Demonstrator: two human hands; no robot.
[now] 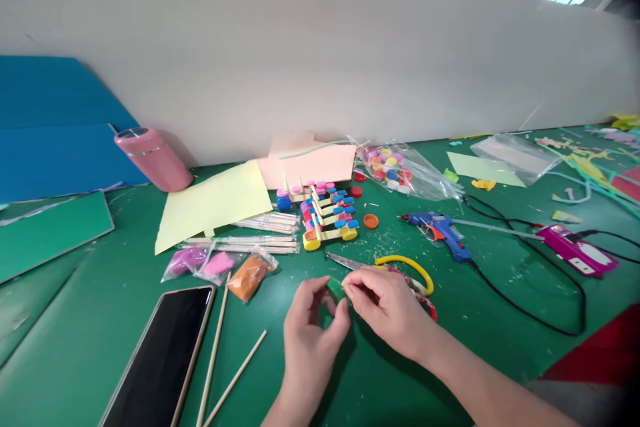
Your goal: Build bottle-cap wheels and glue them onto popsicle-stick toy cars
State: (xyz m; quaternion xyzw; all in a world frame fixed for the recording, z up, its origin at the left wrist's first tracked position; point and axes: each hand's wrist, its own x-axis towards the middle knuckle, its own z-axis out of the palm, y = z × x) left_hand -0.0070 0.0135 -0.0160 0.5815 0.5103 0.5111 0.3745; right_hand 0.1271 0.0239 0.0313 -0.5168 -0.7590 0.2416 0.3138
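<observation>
A small green bottle cap (pixel 335 289) is pinched between the thumb and fingers of my left hand (pixel 315 330), just above the green table. My right hand (pixel 387 303) meets it from the right, thumb and fingertips pressed together at the cap's edge; whatever lies between those fingertips is too small to make out. Behind my right hand lie scissors (pixel 405 267) with yellow and red handles, partly covered by it. Beyond both hands sits a cluster of small figures (pixel 327 213) built from wooden sticks and coloured caps.
A blue glue gun (pixel 445 232) with a black cable lies on the right. Loose orange cap (pixel 371 221), bagged caps (pixel 387 163) and bagged orange clay (pixel 249 278) lie around. Left are a phone (pixel 163 353), wooden sticks (pixel 216 347) and a pink bottle (pixel 155 160).
</observation>
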